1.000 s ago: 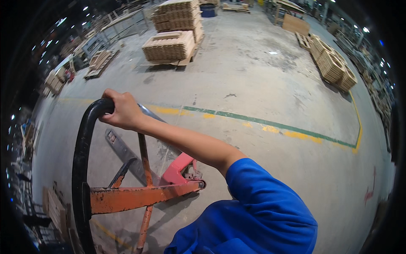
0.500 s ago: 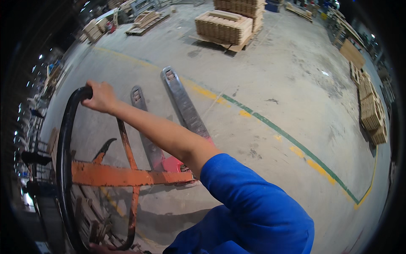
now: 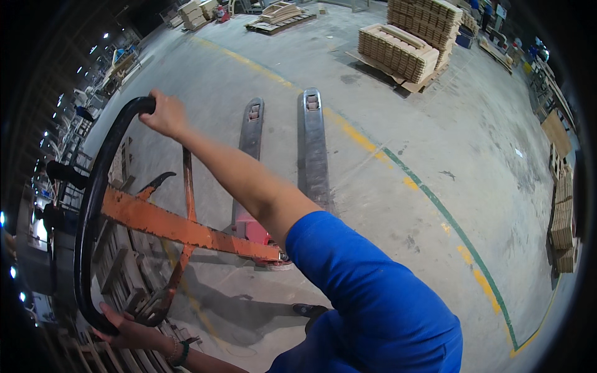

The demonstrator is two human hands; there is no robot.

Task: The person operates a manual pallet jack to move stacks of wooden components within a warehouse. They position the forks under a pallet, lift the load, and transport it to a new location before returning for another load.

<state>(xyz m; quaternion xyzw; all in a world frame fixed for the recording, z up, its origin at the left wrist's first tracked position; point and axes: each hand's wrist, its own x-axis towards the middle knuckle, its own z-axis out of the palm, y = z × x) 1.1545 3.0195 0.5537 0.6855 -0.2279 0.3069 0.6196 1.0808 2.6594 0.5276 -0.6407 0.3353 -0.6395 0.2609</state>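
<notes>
A pallet jack stands on the concrete floor, its orange steering arm point(image 3: 168, 221) tilted toward me at the left. The arm ends in a black loop handle point(image 3: 87, 205). My right hand point(image 3: 165, 115) is closed round the loop's far end, with that arm stretched across the view in a blue sleeve. Lower down, my left hand point(image 3: 127, 329), with a bracelet at the wrist, grips the loop's near end. A dark curved lever point(image 3: 160, 180) sticks out beside the steering arm. Beyond the red base point(image 3: 252, 230), two bare metal forks point(image 3: 316, 149) point away; my forearm partly covers the base.
Stacked wooden parts point(image 3: 398, 53) sit on a pallet at the far right. More wood pieces point(image 3: 563, 211) lie along the right edge. Wooden pallets point(image 3: 121, 267) are close at the left, behind the handle. A green floor line point(image 3: 448, 230) runs beside worn yellow marks.
My view has turned left, so the forks and wood stacks sit further right. The handle's near end has risen in view, showing more of my left hand. A dark shoe has come into sight.
</notes>
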